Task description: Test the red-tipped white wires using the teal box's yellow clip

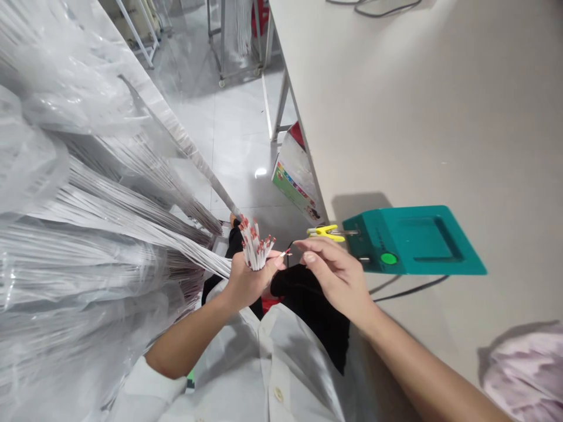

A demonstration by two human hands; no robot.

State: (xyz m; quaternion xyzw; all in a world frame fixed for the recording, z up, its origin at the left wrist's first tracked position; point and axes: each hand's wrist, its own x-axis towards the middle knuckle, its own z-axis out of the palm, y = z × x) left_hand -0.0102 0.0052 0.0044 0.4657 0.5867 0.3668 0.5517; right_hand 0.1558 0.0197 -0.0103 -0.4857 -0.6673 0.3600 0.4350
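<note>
My left hand [246, 284] is closed around a bundle of thin white wires [257, 252] whose ends have red tips. One wire end [285, 253] sticks out sideways from between the thumb and finger, pointing right. The wires trail off to the left. Just right of that end, my right hand [336, 272] has its thumb and forefinger apart, with nothing visible between them. Beyond its fingertips, a yellow clip [325, 232] sits on a metal rod at the front of a teal device [422, 237] with a round green button [389, 258].
Many white wire bundles [88, 258], partly under clear plastic, hang on my left. The pale table [417, 117] lies to the right, with black cables [413, 288] and a pink cloth [528, 375]. A printed box [294, 181] and a wheeled rack [220, 58] stand on the floor.
</note>
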